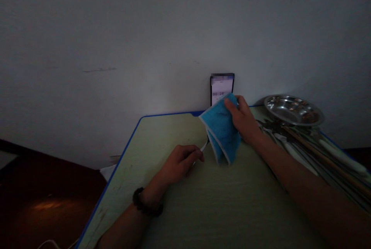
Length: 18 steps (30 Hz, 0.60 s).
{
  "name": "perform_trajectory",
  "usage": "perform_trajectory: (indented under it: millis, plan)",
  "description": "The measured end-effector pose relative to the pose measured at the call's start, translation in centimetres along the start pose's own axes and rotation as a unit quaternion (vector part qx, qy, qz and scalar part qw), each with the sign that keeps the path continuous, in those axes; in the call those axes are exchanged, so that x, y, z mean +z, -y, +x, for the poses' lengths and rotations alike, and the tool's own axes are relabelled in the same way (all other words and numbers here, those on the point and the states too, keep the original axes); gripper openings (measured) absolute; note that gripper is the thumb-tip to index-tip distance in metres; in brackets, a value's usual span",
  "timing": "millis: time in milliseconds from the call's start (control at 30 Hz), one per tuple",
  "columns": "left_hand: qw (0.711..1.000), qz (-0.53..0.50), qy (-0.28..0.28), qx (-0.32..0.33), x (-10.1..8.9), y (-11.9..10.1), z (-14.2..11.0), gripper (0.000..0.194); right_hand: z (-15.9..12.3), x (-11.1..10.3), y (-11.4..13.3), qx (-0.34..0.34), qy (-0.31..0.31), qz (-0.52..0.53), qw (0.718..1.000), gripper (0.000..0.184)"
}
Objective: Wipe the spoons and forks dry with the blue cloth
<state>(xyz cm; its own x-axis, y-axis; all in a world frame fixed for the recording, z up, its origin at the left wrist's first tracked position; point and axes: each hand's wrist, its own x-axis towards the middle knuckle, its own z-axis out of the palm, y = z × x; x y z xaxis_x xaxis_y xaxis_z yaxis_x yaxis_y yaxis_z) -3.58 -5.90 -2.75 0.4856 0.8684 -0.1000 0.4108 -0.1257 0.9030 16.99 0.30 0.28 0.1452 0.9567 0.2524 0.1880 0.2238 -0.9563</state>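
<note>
My right hand [242,119] is closed on a blue cloth [222,125] with pale edging, its thumb lying across the upper part. The cloth hangs in folds above the table. Lower and to the left, my left hand [184,160] pinches a thin, shiny utensil [204,146] that looks like metal. Its far end disappears behind the cloth, so its exact kind is hidden. A dark beaded bracelet [146,204] circles my left wrist.
A phone [222,84] showing a timer leans on the wall, partly covered by the cloth. At the right, a shiny metal dish [292,110] stands behind a pile of long, thin utensils [313,148]. The pale table [162,133] has a blue edge.
</note>
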Motion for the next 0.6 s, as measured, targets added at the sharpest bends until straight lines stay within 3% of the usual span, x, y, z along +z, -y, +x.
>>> perform_trajectory:
  millis: [100, 200, 267, 333, 433, 500, 600]
  plan:
    - [1.000, -0.012, 0.003, -0.004, -0.1, 0.1, 0.0, 0.033, -0.2, 0.2, -0.6, 0.002, 0.098, 0.005, 0.995, 0.055]
    - [0.999, -0.042, 0.001, -0.009, -0.2, 0.4, 0.0, 0.033, -0.5, 0.4, -1.0, -0.072, 0.155, -0.076, 0.982, 0.070]
    - [0.998, -0.054, 0.000, -0.008, -0.2, 0.5, 0.0, 0.032, -0.7, 0.6, -1.1, -0.141, 0.141, -0.149, 0.969, 0.067]
    - [0.998, -0.057, -0.011, -0.011, -0.1, 0.4, 0.0, 0.032, -1.0, 0.9, -0.8, -0.204, 0.081, -0.218, 0.951, 0.061]
    - [0.997, -0.053, -0.047, -0.014, 0.1, 0.2, 0.1, 0.032, -1.4, 1.2, 0.0, -0.247, 0.008, -0.312, 0.917, 0.039]
    - [0.996, -0.053, -0.074, -0.006, 0.2, 0.2, 0.1, 0.031, -1.7, 1.3, 0.6, -0.242, 0.033, -0.356, 0.902, 0.024]
    - [0.993, -0.050, -0.105, 0.007, 0.2, 0.2, 0.2, 0.031, -2.0, 1.5, 0.9, -0.173, 0.090, -0.389, 0.900, 0.033]
